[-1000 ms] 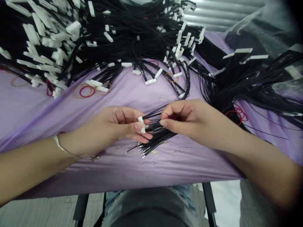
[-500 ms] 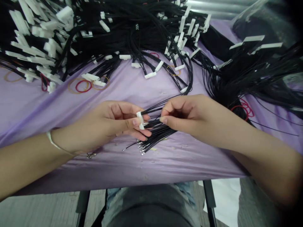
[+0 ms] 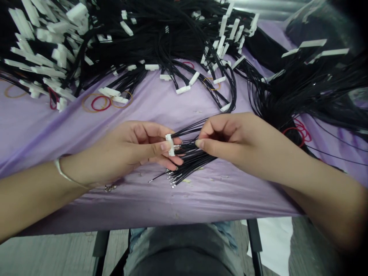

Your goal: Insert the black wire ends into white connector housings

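Just above the lap, the left hand (image 3: 126,151) clamps a white connector (image 3: 170,145) between thumb and fingers, while the right hand (image 3: 224,140) pinches together the black wires (image 3: 192,157) beside it. Wire harnesses (image 3: 149,38) heap at twelve o'clock on the lilac-covered worktop (image 3: 218,203), with rubber bands (image 3: 100,103) at ten and the floor (image 3: 54,255) below at seven.

The white connectors (image 3: 170,145) show no readable text or numbers.

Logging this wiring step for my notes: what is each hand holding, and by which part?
The left hand pinches a white plastic connector by its body, between thumb and fingers. The right hand pinches black wires along their length.
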Tool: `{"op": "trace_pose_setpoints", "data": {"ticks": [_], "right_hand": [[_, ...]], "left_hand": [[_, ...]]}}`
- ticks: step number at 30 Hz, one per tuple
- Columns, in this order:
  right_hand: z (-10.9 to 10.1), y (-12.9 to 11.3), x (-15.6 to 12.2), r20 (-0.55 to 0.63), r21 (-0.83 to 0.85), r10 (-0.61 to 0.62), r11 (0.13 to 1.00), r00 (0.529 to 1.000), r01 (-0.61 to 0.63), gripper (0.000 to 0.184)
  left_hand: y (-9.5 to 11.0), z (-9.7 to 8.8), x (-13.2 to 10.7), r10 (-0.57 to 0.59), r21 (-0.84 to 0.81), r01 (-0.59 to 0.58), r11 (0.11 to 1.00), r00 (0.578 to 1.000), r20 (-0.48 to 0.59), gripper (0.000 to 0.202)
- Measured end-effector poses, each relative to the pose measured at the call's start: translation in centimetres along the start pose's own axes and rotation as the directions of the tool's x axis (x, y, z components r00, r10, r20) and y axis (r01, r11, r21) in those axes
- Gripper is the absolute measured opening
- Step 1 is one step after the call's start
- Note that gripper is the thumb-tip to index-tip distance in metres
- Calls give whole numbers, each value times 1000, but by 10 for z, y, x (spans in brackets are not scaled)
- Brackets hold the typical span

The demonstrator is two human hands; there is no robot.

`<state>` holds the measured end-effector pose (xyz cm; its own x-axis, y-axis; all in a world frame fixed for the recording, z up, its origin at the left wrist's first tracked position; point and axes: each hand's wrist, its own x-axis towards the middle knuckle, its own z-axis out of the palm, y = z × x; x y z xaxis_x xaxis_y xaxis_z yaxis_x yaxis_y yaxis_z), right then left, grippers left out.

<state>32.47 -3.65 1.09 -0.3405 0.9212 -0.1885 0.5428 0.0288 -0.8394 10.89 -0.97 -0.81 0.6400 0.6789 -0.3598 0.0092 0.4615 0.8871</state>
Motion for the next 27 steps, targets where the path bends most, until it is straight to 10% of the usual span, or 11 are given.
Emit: {"op": "trace_pose_setpoints", "data": {"ticks": [27], "right_hand": [[3, 0, -2, -15, -53, -52, 997, 999, 51, 9]], "left_hand": [[0, 0, -1, -28, 60, 28, 998, 1000, 13, 6]]}}
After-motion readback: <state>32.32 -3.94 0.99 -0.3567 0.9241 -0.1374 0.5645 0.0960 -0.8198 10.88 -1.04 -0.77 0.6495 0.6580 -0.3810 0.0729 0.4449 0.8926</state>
